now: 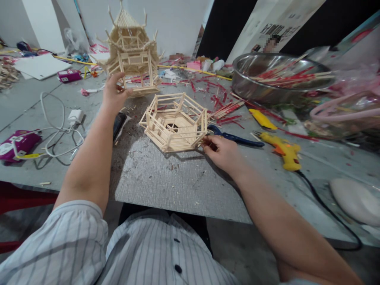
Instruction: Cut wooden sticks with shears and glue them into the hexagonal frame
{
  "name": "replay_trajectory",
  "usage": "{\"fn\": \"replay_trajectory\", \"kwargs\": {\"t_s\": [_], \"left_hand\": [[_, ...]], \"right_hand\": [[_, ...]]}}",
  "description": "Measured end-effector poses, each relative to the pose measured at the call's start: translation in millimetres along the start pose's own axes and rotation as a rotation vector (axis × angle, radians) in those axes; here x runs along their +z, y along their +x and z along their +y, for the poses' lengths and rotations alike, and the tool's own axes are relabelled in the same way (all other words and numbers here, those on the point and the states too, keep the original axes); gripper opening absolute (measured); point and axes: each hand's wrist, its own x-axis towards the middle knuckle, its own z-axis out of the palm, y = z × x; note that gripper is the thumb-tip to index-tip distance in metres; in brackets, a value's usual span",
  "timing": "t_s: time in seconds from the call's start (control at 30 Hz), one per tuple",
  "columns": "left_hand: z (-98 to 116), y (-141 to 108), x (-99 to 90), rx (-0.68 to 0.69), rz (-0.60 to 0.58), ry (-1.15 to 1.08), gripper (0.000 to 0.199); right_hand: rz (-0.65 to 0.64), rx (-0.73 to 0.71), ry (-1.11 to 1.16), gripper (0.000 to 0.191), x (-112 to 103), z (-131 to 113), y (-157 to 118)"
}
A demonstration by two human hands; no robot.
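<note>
My left hand [114, 93] is closed on the lower edge of a pagoda model [135, 59] built of thin wooden sticks, with upturned roof corners. The pagoda stands upright at the back of the work area. In front of it sits a low hexagonal stick frame [178, 139] with a railing round its rim and an opening in its floor. My right hand [219, 152] pinches the near right corner of this frame. Dark blue-handled pliers [237, 139] lie just beyond my right hand, partly hidden by it and the frame.
A yellow hot glue gun [285, 150] lies at the right, its black cord running toward the table edge. Behind it stands a steel basin [246, 77] holding sticks. Red scraps [218, 99] litter the middle. A white charger [75, 116] with a looped cable lies at the left.
</note>
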Motion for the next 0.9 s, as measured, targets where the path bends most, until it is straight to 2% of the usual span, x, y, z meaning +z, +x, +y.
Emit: {"fn": "replay_trajectory", "kwargs": {"t_s": [0.3,0.7,0.9], "left_hand": [[-1,3,7.8,-0.017,-0.038,0.125,0.054],[-14,3,14.8,0.073,0.04,-0.003,0.049],[-14,3,15.8,0.077,-0.028,0.179,0.048]], "right_hand": [[0.01,-0.006,0.03,0.02,0,0,1],[0.01,-0.013,0.025,0.02,-2,-3,1],[-0.02,0.008,0.013,0.019,-3,-2,1]]}}
